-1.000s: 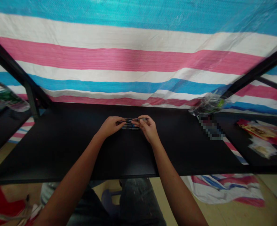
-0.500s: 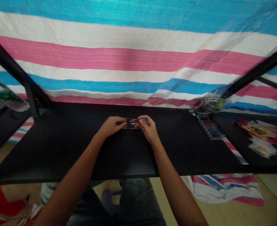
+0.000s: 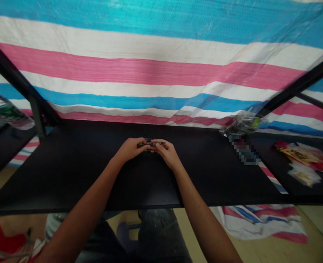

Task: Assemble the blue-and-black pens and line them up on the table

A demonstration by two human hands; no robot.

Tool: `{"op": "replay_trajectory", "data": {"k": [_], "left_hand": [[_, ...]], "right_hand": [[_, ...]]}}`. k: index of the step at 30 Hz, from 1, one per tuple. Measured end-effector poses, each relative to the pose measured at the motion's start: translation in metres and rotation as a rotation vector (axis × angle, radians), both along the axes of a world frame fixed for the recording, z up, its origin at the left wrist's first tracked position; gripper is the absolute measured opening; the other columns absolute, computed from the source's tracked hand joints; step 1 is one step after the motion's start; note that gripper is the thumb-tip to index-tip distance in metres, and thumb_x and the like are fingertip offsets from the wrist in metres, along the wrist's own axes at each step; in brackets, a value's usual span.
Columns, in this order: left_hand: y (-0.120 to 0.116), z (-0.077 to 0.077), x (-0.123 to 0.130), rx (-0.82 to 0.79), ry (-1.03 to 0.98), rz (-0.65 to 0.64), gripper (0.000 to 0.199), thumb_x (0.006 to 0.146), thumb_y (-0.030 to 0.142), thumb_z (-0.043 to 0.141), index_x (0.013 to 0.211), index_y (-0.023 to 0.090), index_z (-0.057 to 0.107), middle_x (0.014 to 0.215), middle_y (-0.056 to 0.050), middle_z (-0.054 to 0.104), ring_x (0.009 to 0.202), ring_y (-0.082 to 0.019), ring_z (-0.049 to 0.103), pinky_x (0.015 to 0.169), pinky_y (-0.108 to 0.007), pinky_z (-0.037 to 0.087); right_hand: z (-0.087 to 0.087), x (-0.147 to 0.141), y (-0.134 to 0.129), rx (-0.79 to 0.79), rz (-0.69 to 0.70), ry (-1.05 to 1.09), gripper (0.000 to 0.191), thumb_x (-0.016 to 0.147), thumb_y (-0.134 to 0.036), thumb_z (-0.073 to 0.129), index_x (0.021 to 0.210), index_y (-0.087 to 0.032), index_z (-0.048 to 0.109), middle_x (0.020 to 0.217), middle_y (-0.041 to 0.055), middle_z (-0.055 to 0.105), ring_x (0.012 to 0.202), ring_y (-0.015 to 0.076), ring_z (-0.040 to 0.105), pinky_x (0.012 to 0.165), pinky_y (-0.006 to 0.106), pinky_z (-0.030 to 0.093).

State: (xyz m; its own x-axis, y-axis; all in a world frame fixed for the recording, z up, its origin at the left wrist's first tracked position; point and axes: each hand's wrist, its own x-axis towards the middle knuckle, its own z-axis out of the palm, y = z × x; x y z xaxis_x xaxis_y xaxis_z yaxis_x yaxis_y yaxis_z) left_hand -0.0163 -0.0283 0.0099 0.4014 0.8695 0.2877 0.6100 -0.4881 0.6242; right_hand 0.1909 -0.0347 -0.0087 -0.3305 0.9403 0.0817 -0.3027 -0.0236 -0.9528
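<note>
Over the middle of the black table (image 3: 90, 168), my two hands are close together around a few dark, slim pens. My left hand (image 3: 131, 149) is closed, thumb and fingers pinching at the left end of a pen. Held between thumb and fingertips of my right hand (image 3: 167, 151) is a dark pen (image 3: 159, 143), lying roughly level. Behind and between the fingers more dark pens (image 3: 148, 140) show in part. Fingers hide most of them, so I cannot tell how many there are or exactly which each hand touches.
A crumpled clear plastic bag (image 3: 240, 124) lies at the back right, beside a pixelated item (image 3: 245, 151). On the right-hand table sits a red and yellow packet (image 3: 301, 155). A bottle (image 3: 10, 113) is at far left. Striped sheeting (image 3: 150, 73) hangs behind.
My right hand has moved left and slightly down, closer to my left hand, with the pen in it. Less of the pens shows between the hands.
</note>
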Motion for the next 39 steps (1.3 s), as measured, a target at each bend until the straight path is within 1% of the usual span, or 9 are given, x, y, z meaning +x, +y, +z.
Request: {"op": "replay_trajectory", "data": {"k": [4, 7, 10, 14, 19, 22, 25, 34, 39], "left_hand": [[-0.001, 0.002, 0.000, -0.013, -0.018, 0.001, 0.020, 0.091, 0.037, 0.064, 0.093, 0.017, 0.068, 0.071, 0.000, 0.068, 0.061, -0.014, 0.060, 0.060, -0.024, 0.039], [-0.001, 0.003, -0.001, -0.007, -0.046, -0.009, 0.019, 0.092, 0.032, 0.059, 0.101, 0.017, 0.067, 0.073, 0.000, 0.067, 0.060, -0.013, 0.058, 0.059, -0.024, 0.040], [0.000, 0.004, -0.003, 0.031, -0.047, -0.007, 0.020, 0.095, 0.030, 0.053, 0.097, 0.017, 0.068, 0.074, -0.001, 0.067, 0.060, -0.012, 0.057, 0.059, -0.024, 0.039], [0.000, 0.005, -0.005, 0.054, -0.079, -0.003, 0.022, 0.095, 0.031, 0.053, 0.097, 0.017, 0.069, 0.076, -0.001, 0.068, 0.061, -0.012, 0.057, 0.059, -0.024, 0.040], [0.000, 0.005, -0.005, 0.060, -0.131, -0.008, 0.021, 0.094, 0.032, 0.056, 0.098, 0.017, 0.071, 0.080, -0.002, 0.071, 0.063, -0.012, 0.058, 0.060, -0.023, 0.043], [0.001, 0.005, -0.006, 0.070, -0.135, 0.013, 0.021, 0.093, 0.032, 0.057, 0.098, 0.017, 0.071, 0.078, -0.002, 0.070, 0.060, -0.012, 0.057, 0.059, -0.023, 0.042], [0.003, 0.003, -0.008, 0.087, -0.119, 0.039, 0.021, 0.093, 0.033, 0.058, 0.096, 0.017, 0.071, 0.077, -0.002, 0.070, 0.061, -0.012, 0.057, 0.059, -0.023, 0.043], [0.005, -0.002, -0.007, 0.021, -0.197, 0.055, 0.025, 0.090, 0.036, 0.064, 0.105, 0.017, 0.069, 0.068, 0.002, 0.062, 0.060, -0.012, 0.057, 0.059, -0.022, 0.043], [0.004, 0.002, -0.007, 0.013, -0.204, 0.053, 0.022, 0.092, 0.034, 0.059, 0.099, 0.016, 0.070, 0.075, -0.001, 0.068, 0.063, -0.013, 0.059, 0.060, -0.023, 0.045]], "right_hand": [[0.001, 0.001, 0.001, -0.053, 0.002, 0.122, 0.027, 0.082, -0.042, 0.076, 0.098, -0.023, 0.066, 0.100, 0.0058, 0.077, 0.089, 0.0206, 0.075, 0.072, 0.030, 0.058], [0.003, 0.005, 0.004, -0.073, -0.093, 0.180, 0.027, 0.082, -0.042, 0.075, 0.097, -0.024, 0.062, 0.095, 0.0045, 0.077, 0.082, 0.0182, 0.075, 0.068, 0.028, 0.057], [0.004, 0.007, 0.005, -0.075, -0.155, 0.190, 0.028, 0.082, -0.044, 0.075, 0.097, -0.025, 0.061, 0.094, 0.0039, 0.077, 0.078, 0.0171, 0.074, 0.066, 0.027, 0.056], [0.003, 0.005, 0.005, -0.044, -0.140, 0.087, 0.029, 0.078, -0.045, 0.078, 0.095, -0.024, 0.067, 0.093, 0.0037, 0.075, 0.079, 0.0174, 0.073, 0.067, 0.028, 0.056], [0.001, 0.007, 0.007, 0.054, -0.239, -0.127, 0.028, 0.075, -0.042, 0.080, 0.093, -0.022, 0.075, 0.073, 0.0004, 0.069, 0.067, 0.0157, 0.064, 0.067, 0.031, 0.054], [0.001, 0.009, 0.008, 0.137, -0.268, -0.226, 0.027, 0.073, -0.042, 0.080, 0.090, -0.022, 0.074, 0.084, 0.0025, 0.071, 0.076, 0.0182, 0.064, 0.074, 0.033, 0.054], [0.001, 0.010, 0.008, 0.179, -0.246, -0.253, 0.027, 0.071, -0.041, 0.081, 0.086, -0.021, 0.070, 0.087, 0.0030, 0.070, 0.081, 0.0194, 0.065, 0.077, 0.034, 0.053], [-0.004, 0.011, 0.009, 0.228, -0.254, -0.288, 0.024, 0.071, -0.035, 0.079, 0.084, -0.021, 0.063, 0.083, 0.0009, 0.064, 0.076, 0.0174, 0.061, 0.071, 0.031, 0.050], [-0.009, 0.013, 0.012, 0.259, -0.263, -0.352, 0.022, 0.074, -0.035, 0.076, 0.086, -0.022, 0.062, 0.082, 0.0011, 0.064, 0.072, 0.0175, 0.059, 0.068, 0.031, 0.049]]}}
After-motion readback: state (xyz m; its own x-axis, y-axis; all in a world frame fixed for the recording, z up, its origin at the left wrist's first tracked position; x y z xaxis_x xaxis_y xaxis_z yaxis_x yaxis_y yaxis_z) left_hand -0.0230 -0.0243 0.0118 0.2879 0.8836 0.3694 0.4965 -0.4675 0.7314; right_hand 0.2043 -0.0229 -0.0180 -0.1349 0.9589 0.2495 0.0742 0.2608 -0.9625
